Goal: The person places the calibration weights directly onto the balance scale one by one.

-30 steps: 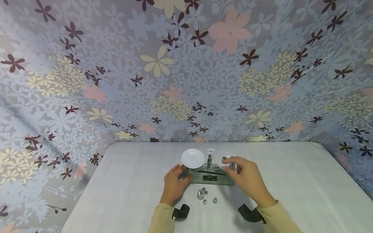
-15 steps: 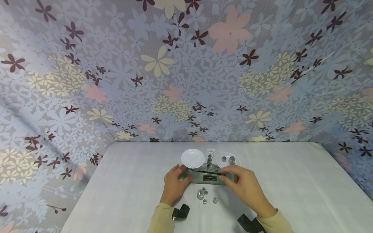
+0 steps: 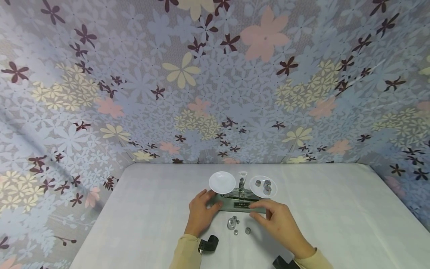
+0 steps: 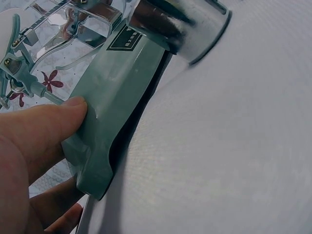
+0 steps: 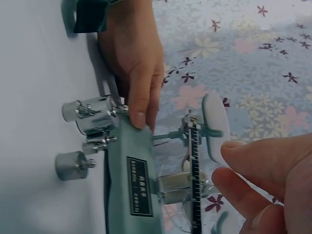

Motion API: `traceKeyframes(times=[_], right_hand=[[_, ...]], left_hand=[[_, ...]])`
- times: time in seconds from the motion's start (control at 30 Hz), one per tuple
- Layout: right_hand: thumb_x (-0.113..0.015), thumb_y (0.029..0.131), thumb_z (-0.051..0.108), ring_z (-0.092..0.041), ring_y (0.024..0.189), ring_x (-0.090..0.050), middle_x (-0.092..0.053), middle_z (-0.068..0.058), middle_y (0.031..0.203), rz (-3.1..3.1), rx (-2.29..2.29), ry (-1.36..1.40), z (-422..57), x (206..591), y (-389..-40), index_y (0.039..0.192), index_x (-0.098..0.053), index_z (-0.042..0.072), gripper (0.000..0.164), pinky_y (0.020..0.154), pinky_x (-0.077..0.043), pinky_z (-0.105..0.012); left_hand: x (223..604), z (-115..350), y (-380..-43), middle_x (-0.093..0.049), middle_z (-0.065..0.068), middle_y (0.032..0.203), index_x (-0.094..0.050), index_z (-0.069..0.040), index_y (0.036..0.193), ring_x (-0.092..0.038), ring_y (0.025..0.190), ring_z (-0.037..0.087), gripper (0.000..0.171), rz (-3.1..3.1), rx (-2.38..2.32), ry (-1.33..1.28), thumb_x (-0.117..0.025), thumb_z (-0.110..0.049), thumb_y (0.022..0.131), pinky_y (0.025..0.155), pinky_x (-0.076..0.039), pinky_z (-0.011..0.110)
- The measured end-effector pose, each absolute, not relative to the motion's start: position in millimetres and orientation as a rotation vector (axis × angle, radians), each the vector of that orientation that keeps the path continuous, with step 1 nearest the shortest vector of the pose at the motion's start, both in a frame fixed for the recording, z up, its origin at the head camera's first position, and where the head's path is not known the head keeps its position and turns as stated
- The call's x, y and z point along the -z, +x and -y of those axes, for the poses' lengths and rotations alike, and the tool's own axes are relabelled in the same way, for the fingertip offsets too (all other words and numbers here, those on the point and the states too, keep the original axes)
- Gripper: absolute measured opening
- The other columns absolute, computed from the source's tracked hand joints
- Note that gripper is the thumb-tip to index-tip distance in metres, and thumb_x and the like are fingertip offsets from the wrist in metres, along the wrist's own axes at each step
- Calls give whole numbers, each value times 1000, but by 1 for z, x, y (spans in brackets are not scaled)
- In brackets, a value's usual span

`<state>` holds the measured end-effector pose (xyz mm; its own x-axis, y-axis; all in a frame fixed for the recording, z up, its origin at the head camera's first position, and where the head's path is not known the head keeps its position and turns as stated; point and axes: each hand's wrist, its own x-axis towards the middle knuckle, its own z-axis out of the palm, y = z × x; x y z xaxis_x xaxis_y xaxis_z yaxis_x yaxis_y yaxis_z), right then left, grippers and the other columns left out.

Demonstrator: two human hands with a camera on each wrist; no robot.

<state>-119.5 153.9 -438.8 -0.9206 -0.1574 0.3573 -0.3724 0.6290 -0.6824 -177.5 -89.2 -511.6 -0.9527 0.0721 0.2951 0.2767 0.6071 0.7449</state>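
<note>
A green balance scale [image 3: 226, 204] with two white pans stands in the middle of the table. My left hand [image 3: 201, 212] grips the left end of its base; in the left wrist view the thumb [image 4: 68, 114] lies on top of the green base [image 4: 117, 83]. Several metal weights [image 3: 267, 189] sit on the right pan [image 3: 258, 192], while the left pan [image 3: 222, 182] bears nothing. My right hand [image 3: 282, 226] hovers at the base's front right, thumb and fingers apart with nothing between them. In front of the base stand several loose weights, a large one [image 3: 231, 224] among them.
The pale table [image 3: 151, 209] runs back to a flower-patterned wall [image 3: 215, 93]. A single small weight [image 3: 248, 230] stands near my right fingertips. Black wrist mounts [image 3: 209, 244] sit on both arms at the beige sleeves.
My right hand has drawn back from the right pan toward the front and slightly left, uncovering the weights there. The left hand has stayed on the base.
</note>
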Motion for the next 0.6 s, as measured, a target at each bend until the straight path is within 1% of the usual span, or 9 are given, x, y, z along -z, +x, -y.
traceKeyframes(times=[0.13,0.27,0.47,0.6], right_hand=[[-86,77,10,0,49,-36,-48,12,63,2593,-1195,426,-153,444,-119,96,-78,19,22,44,-34,-21],[-85,78,9,-1,48,-36,-48,11,62,2624,-1227,394,-152,448,-119,96,-78,17,21,44,-34,-22],[-84,79,10,-2,48,-36,-43,10,56,2666,-1281,372,-150,456,-117,96,-78,17,19,45,-35,-22],[-83,80,10,-2,47,-36,-43,9,55,2688,-1334,365,-149,461,-116,97,-78,16,18,45,-36,-22]], left_hand=[[513,89,-178,-68,9,129,-70,-11,127,-50,133,39,43,2602,1273,-285,-74,-28,88,108,-27,70],[512,89,-178,-69,9,128,-70,-11,127,-51,132,39,42,2598,1262,-292,-74,-28,88,107,-29,69],[510,89,-177,-69,9,126,-71,-10,125,-52,131,40,42,2588,1248,-305,-74,-25,87,107,-30,69],[509,89,-176,-69,10,127,-70,-10,125,-52,131,40,42,2587,1254,-305,-74,-25,87,107,-30,69]])
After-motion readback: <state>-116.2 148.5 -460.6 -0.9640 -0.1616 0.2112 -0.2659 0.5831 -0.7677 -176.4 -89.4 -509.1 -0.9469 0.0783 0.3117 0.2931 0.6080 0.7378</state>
